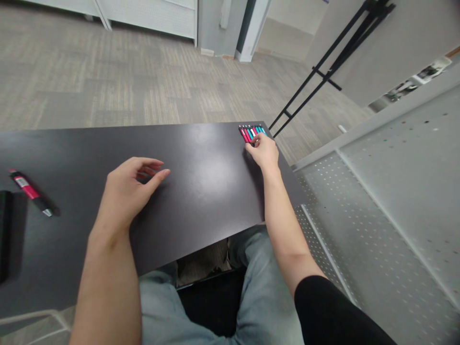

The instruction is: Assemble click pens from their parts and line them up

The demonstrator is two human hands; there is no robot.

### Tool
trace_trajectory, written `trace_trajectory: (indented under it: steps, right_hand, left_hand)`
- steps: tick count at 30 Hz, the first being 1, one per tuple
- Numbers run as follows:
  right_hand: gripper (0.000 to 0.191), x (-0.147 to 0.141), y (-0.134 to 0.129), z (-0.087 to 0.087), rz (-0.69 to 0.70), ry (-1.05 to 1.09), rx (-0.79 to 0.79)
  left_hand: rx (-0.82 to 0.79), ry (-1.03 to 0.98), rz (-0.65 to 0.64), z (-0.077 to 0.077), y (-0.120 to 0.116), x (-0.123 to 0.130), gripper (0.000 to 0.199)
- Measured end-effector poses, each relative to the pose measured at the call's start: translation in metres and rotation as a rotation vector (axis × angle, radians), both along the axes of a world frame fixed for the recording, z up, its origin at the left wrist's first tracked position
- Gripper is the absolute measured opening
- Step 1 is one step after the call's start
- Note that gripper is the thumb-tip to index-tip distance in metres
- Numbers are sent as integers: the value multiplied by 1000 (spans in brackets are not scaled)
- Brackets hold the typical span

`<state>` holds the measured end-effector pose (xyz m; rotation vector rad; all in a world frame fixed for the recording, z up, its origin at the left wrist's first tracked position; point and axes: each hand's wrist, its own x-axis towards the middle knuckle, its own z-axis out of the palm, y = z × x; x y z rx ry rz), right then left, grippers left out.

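Note:
My left hand (127, 184) hovers over the left half of the dark table (201, 206), thumb apart from its loosely bent fingers and nothing between them. At the far right corner, several click pens (245, 134) in red, teal and white with black parts lie side by side in a row. My right hand (265, 152) is at the near ends of this row, thumb and fingertips closed on a pen there; the fingers hide its lower part. Far to the left, a single red and black pen (30, 190) with a silver tip lies apart.
A black object (5, 235) is cut off by the left edge. Beyond the table's right side stand a black metal stand (305, 86) and a grey perforated panel (377, 211). My legs (266, 287) are under the near edge.

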<state>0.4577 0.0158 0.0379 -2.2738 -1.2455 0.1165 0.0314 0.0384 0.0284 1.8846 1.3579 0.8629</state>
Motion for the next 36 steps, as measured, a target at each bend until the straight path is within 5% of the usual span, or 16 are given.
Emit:
trace_trajectory:
  steps: [5,11,14,18,28,36]
  right_hand:
    - [10,-65,-31,4,396,-80,-19]
    - [19,-141,-89,-25,736,19,-130]
    - [15,-142,-97,-28,757,46,-104]
    - [11,-136,-86,-24,757,104,-50]
    - [30,-142,-78,-19,722,120,13]
    - [29,-141,-71,-26,734,124,56]
  left_hand:
    - [18,-15,-24,-2,2,2,31]
    - [91,1,17,-19,12,4,20]
    - [169,29,84,-20,10,10,15]
    - [181,195,207,-15,-3,7,32]
    - [268,233,509,-34,-42,-77,53]
    - [141,241,576,-34,-30,-85,36]
